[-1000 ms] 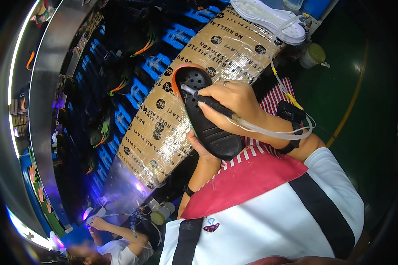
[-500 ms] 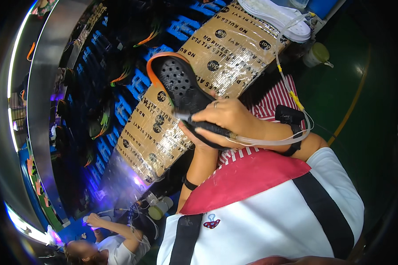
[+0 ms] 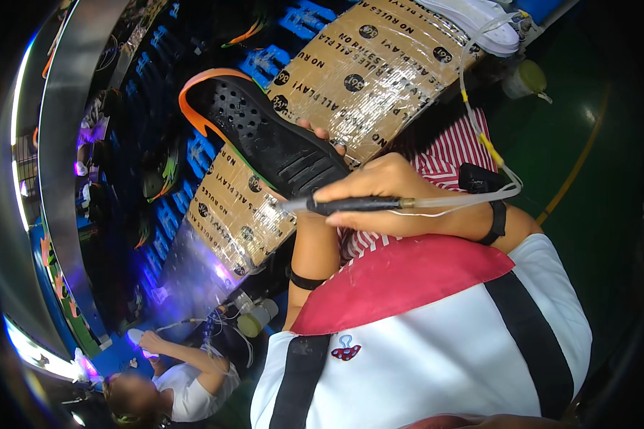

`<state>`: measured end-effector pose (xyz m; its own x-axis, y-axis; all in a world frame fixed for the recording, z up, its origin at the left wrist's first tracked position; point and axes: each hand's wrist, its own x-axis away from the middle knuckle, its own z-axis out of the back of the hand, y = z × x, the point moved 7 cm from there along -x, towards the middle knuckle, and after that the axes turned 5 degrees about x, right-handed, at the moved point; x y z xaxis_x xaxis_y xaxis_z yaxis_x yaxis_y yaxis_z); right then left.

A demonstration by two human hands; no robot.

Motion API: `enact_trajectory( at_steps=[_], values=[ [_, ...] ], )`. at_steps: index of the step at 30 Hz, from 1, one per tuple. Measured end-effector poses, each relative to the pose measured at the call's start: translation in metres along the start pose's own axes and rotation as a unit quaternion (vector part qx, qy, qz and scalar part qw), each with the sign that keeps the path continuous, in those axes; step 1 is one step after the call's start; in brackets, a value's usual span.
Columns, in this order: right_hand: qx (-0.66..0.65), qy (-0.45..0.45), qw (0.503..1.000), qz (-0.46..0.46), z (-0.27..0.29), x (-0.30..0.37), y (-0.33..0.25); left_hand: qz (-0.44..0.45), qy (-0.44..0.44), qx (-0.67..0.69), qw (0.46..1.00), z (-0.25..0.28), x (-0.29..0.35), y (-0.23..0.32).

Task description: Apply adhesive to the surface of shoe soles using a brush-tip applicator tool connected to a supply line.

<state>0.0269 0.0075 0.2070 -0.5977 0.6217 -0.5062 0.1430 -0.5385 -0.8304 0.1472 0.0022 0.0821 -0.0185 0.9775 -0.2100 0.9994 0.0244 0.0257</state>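
My left hand (image 3: 320, 133) is closed around a black shoe sole (image 3: 265, 136) with an orange and green rim, its fingers showing at the sole's far edge. The rest of that hand is hidden beneath the sole. The perforated end points up and left, over the cardboard. My right hand (image 3: 383, 187) grips a black-handled brush (image 3: 358, 206) lengthwise. Its pale tip (image 3: 293, 205) is blurred and lies beside the sole's near end; whether it touches is unclear. A clear tube (image 3: 472, 196) runs from the handle past my right wrist.
Cardboard under clear film (image 3: 365, 79) covers the ledge before me. Beyond it, blue racks (image 3: 304, 20) carry more soles. A white sole (image 3: 479, 25) lies at the far right, above a lidded container (image 3: 526, 79). Another person (image 3: 186, 386) works at the lower left.
The sole has moved left and slightly away, exposing more of its near end. The brush has shifted from over the sole to its near edge, and my hands have drawn apart.
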Motion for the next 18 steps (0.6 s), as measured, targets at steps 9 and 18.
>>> enact_trajectory(
  at_steps=[9,18],
  values=[
    [-0.058,-0.092,0.993,-0.041,-0.008,0.001,-0.003,0.006,-0.059,-0.06,0.996,-0.031,-0.008,0.034],
    [-0.116,-0.184,0.973,-0.071,-0.012,0.007,0.002,-0.021,-0.038,-0.09,0.995,-0.053,-0.003,0.037]
  ],
)
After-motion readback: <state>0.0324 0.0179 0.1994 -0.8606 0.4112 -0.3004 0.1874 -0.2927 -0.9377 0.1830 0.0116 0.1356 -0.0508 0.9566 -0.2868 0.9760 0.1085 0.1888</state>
